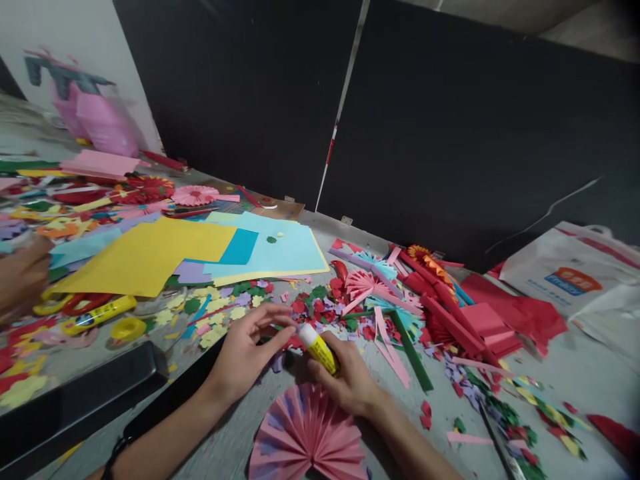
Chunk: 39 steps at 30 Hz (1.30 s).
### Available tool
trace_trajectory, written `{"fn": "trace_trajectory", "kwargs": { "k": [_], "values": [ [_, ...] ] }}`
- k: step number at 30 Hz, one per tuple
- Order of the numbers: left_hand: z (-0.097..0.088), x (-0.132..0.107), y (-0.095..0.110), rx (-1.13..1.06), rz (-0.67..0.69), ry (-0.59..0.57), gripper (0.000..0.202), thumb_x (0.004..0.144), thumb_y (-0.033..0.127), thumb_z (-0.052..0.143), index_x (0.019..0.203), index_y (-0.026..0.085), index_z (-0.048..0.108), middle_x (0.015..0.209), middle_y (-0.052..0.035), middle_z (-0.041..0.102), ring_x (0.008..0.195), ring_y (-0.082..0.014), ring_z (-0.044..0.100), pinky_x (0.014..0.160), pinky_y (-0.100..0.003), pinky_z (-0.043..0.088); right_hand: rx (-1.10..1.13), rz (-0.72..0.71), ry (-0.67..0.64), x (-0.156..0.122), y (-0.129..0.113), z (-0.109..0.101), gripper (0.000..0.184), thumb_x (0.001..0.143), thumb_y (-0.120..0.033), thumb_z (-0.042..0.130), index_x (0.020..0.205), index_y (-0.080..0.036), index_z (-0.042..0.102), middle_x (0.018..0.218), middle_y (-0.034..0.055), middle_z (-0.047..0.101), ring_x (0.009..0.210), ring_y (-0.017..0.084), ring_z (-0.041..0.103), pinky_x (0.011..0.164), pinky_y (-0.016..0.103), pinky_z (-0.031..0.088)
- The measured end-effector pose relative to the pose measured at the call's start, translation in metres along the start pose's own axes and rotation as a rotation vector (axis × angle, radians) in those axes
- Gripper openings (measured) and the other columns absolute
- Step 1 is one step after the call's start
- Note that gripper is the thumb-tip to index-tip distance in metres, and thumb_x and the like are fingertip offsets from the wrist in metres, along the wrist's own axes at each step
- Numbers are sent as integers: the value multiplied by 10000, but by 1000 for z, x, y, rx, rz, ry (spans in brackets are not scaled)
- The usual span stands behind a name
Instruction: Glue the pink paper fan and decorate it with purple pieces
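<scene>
Two hands are over the table [235,443]. The right hand [347,380] is closed tight on one yellow glue stick [320,350]. The stick lies on a slant, and its white end [307,335] points up and left, at the left hand [247,350]. That hand is half open, with bent fingers just beside the white end, so the right hand is nearer. One pink paper fan [305,433] lies just below the hands. Farther left lie a second glue stick [97,315] and one yellow tape roll [127,329]. Another person's hand [23,273] shows at the left edge.
</scene>
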<state>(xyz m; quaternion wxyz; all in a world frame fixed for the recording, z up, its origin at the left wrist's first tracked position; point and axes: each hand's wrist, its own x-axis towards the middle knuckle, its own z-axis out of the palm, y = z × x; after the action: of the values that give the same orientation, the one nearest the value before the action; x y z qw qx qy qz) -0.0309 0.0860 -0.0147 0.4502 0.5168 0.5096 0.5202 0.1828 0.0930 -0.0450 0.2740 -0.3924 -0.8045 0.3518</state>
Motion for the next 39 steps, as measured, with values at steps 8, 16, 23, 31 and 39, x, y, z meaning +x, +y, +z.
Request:
{"fn": "trace_trajectory", "kwargs": {
  "k": [8, 16, 23, 31, 39],
  "values": [
    [-5, -7, 2, 118, 142, -142, 356, 903, 286, 648, 1255, 234, 628, 1112, -69, 797, 1056, -230, 743, 1023, -418, 552, 66, 15, 20, 1, 1, -1, 96, 937, -302, 549, 924, -212, 517, 744, -39, 501, 627, 129, 422, 580, 262, 298],
    [-9, -8, 3, 291, 239, -205, 403, 937, 287, 615, 1338, 271, 578, 1167, -58, 784, 1110, -230, 709, 1100, -484, 469, 96, 25, 29, -1, 3, 1, 108, 926, -280, 561, 1000, -204, 547, 772, -30, 537, 651, 135, 430, 594, 261, 315],
    [-8, -5, 1, 234, 207, -174, 431, 904, 192, 588, 1326, 282, 588, 1070, -28, 772, 1027, -213, 710, 1060, -457, 483, 93, 20, -17, 1, -3, -1, 78, 881, -261, 598, 905, -200, 556, 729, -48, 502, 622, 119, 409, 577, 258, 288],
    [-7, -4, 4, 75, 177, -152, 351, 887, 171, 563, 1229, 202, 631, 867, -11, 711, 853, -169, 704, 893, -334, 563, 91, 31, -32, 2, -2, -1, 123, 889, -309, 593, 887, -191, 559, 731, -35, 502, 636, 131, 409, 598, 276, 283],
    [-7, -9, -2, 183, 258, -190, 401, 957, 198, 516, 1354, 238, 561, 1152, -93, 770, 1085, -222, 729, 1030, -426, 539, 125, 47, -15, 2, 0, -1, 160, 924, -344, 586, 904, -189, 556, 743, -31, 508, 650, 129, 410, 598, 267, 311]
  ]
}}
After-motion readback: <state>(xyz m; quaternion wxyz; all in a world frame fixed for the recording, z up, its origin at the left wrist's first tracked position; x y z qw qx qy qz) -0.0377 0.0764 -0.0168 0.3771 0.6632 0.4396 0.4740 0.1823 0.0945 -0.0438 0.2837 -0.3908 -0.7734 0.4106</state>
